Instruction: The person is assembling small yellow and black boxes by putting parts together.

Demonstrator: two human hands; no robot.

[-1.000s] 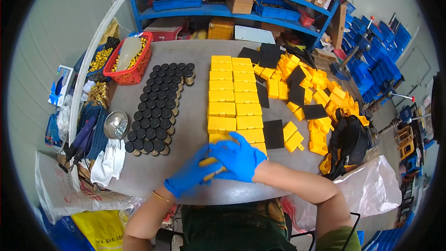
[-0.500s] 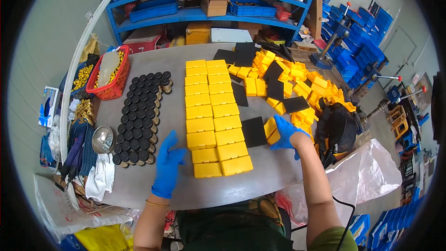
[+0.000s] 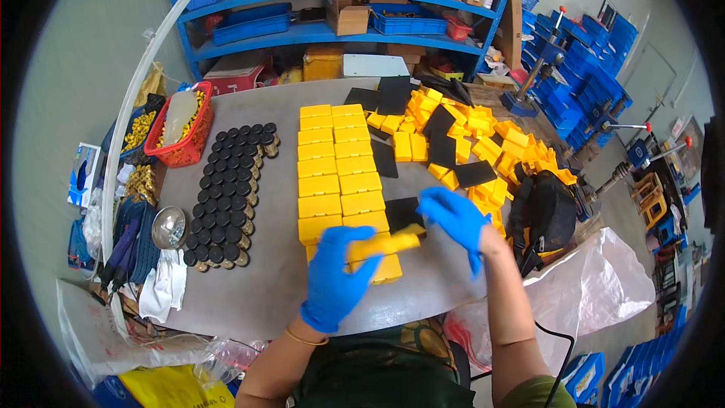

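My left hand (image 3: 338,278), in a blue glove, is closed on a yellow plastic box (image 3: 393,245), smeared by motion, above the near end of two columns of yellow boxes (image 3: 361,202). My right hand (image 3: 458,221), gloved in blue too, hovers just right of the held box, its fingers apart and nothing seen in them. Beneath and between the hands lies a black flat pad (image 3: 402,214). To the left, dark-capped small jars (image 3: 226,185) stand in close rows.
Loose yellow boxes (image 3: 517,143) and black pads (image 3: 442,151) are heaped at the right, beside a black bag (image 3: 547,211). A red basket (image 3: 181,149) and a metal bowl (image 3: 169,228) sit at the left edge. Blue shelving (image 3: 317,32) stands behind the table.
My left hand has moved right, from beside the columns to over their near end, and now holds a yellow box. My right hand has come left, away from the yellow boxes near the heap.
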